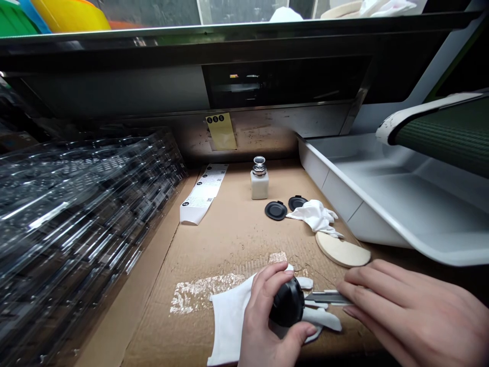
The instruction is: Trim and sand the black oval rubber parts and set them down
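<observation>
A round black plastic part (287, 304) is gripped between the thumb and fingers of my left hand (263, 316). My right hand (412, 311) is closed on a utility knife (330, 297), its blade pointing left with the tip at the black part's edge. Whether the tip touches the part, I cannot tell. Beneath both lies a white glove (229, 326), spread on the cardboard (214, 250). Farther off, two flat black lids (275, 210) lie beside a crumpled white glove (315, 216). A cream half-round pad (343, 250) lies just beyond my right hand.
Stacked clear plastic trays (87, 219) line the left side. A white bin (367, 219) stands at right, near a green conveyor belt (446, 130). A pump bottle (259, 183) and a label strip (204, 193) are at the back, under a metal shelf edge (237, 35).
</observation>
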Demonstrator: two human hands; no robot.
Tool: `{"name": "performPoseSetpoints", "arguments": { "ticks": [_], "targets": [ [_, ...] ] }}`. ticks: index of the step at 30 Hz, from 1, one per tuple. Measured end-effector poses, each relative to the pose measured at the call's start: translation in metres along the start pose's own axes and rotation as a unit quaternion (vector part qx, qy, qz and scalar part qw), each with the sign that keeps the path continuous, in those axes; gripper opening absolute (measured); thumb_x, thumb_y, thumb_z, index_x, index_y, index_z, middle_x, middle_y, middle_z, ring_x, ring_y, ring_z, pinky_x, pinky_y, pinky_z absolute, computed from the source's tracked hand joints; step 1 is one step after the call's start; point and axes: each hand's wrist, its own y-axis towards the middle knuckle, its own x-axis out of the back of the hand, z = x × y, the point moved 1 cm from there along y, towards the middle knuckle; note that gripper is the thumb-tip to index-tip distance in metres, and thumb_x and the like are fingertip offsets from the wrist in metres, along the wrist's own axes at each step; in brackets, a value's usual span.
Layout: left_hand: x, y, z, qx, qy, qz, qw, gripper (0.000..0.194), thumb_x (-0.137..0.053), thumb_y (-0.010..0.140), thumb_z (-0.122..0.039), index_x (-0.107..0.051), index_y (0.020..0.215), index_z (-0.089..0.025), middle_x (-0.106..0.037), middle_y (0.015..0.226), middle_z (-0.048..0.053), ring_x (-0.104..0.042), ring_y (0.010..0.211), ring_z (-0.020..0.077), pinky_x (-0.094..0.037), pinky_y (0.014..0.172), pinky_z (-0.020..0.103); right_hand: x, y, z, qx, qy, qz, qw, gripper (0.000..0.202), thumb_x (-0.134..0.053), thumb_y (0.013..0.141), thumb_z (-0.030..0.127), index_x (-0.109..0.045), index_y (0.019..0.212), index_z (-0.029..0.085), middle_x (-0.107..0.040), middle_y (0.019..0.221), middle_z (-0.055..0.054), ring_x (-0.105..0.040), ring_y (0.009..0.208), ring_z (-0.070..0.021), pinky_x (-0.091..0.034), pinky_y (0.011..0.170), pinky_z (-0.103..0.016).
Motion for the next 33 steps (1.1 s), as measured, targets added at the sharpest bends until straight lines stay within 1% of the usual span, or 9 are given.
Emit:
{"name": "performPoseSetpoints", "arguments": {
  "ticks": [6,11,16,18,20,24,28,30,33],
  "targets": [
    [0.000,0.000,-0.001,0.013,-0.003,-0.002,1.000,0.045,-0.074,0.052,-0.008,-0.068,0.093,-0.027,-0.061,0.112,0.006,-0.045,0.113,0.0299,-0.024,0.103,0.041,0.004,0.000,0.001,-0.016,0.011,0.000,1.000,0.024,-0.038,0.087,0.027,-0.061,0.094,0.024,-0.063,0.091,-0.004,-0.057,0.079,-0.0165,-0.044,0.064,-0.027],
    [0.001,0.000,0.001,0.046,-0.031,-0.014,0.998,0.044,-0.075,0.053,-0.012,-0.068,0.093,-0.026,-0.060,0.114,0.006,-0.043,0.116,0.0304,-0.021,0.105,0.042,0.005,-0.005,-0.008,-0.083,0.004,0.009,0.996,0.023,-0.041,0.087,0.034,-0.057,0.100,0.024,-0.061,0.097,-0.003,-0.058,0.086,-0.0173,-0.047,0.066,-0.026],
    [0.005,0.000,0.001,0.033,-0.044,0.000,0.999,0.038,-0.072,0.062,-0.030,-0.067,0.099,-0.024,-0.057,0.121,0.009,-0.041,0.120,0.0316,-0.021,0.105,0.041,-0.026,-0.020,-0.018,-0.163,0.030,0.049,0.985,0.024,-0.036,0.089,0.041,-0.055,0.097,0.028,-0.060,0.094,0.001,-0.058,0.083,-0.0144,-0.048,0.066,-0.025],
    [0.006,0.000,0.003,0.030,-0.058,-0.003,0.998,0.038,-0.067,0.067,-0.039,-0.067,0.101,-0.023,-0.056,0.123,0.009,-0.040,0.121,0.0309,-0.020,0.106,0.040,-0.042,-0.025,-0.016,-0.172,0.053,0.078,0.981,0.024,-0.035,0.090,0.040,-0.056,0.092,0.028,-0.059,0.090,0.001,-0.058,0.077,-0.0131,-0.048,0.064,-0.025],
    [0.006,0.001,0.006,0.044,-0.112,-0.015,0.993,0.039,-0.062,0.070,-0.045,-0.067,0.100,-0.022,-0.056,0.123,0.010,-0.040,0.121,0.0302,-0.021,0.106,0.039,-0.054,-0.027,-0.012,-0.169,0.070,0.085,0.979,0.025,-0.035,0.090,0.038,-0.056,0.088,0.026,-0.059,0.087,0.000,-0.058,0.074,-0.0124,-0.048,0.063,-0.024],
    [0.005,0.006,0.004,0.125,-0.271,-0.042,0.954,0.042,-0.050,0.076,-0.051,-0.065,0.098,-0.019,-0.063,0.112,0.011,-0.053,0.108,0.0276,-0.031,0.101,0.040,-0.066,-0.022,-0.010,-0.153,0.059,0.032,0.986,0.022,-0.038,0.090,0.034,-0.057,0.093,0.024,-0.059,0.098,-0.003,-0.057,0.087,-0.0147,-0.048,0.073,-0.026],
    [0.007,0.016,-0.008,0.217,-0.383,-0.028,0.897,0.042,-0.038,0.083,-0.050,-0.056,0.104,-0.019,-0.067,0.099,0.012,-0.063,0.088,0.0229,-0.039,0.091,0.041,-0.073,-0.010,-0.026,-0.150,0.016,-0.012,0.989,0.026,-0.039,0.089,0.034,-0.059,0.099,0.021,-0.058,0.104,-0.006,-0.055,0.096,-0.0188,-0.046,0.082,-0.032],
    [0.010,0.019,-0.011,0.254,-0.419,-0.012,0.871,0.039,-0.039,0.083,-0.049,-0.052,0.106,-0.020,-0.068,0.095,0.013,-0.064,0.088,0.0231,-0.039,0.089,0.041,-0.081,-0.006,-0.038,-0.152,-0.005,-0.010,0.988,0.030,-0.042,0.086,0.039,-0.059,0.102,0.020,-0.060,0.103,-0.007,-0.057,0.094,-0.0207,-0.047,0.081,-0.035],
    [0.016,0.021,-0.006,0.289,-0.476,0.007,0.831,0.037,-0.042,0.082,-0.048,-0.052,0.103,-0.020,-0.068,0.097,0.014,-0.062,0.095,0.0260,-0.037,0.091,0.042,-0.094,-0.004,-0.051,-0.148,-0.017,-0.006,0.989,0.036,-0.047,0.081,0.045,-0.060,0.104,0.020,-0.062,0.100,-0.008,-0.061,0.085,-0.0223,-0.051,0.069,-0.035]
  ]
}}
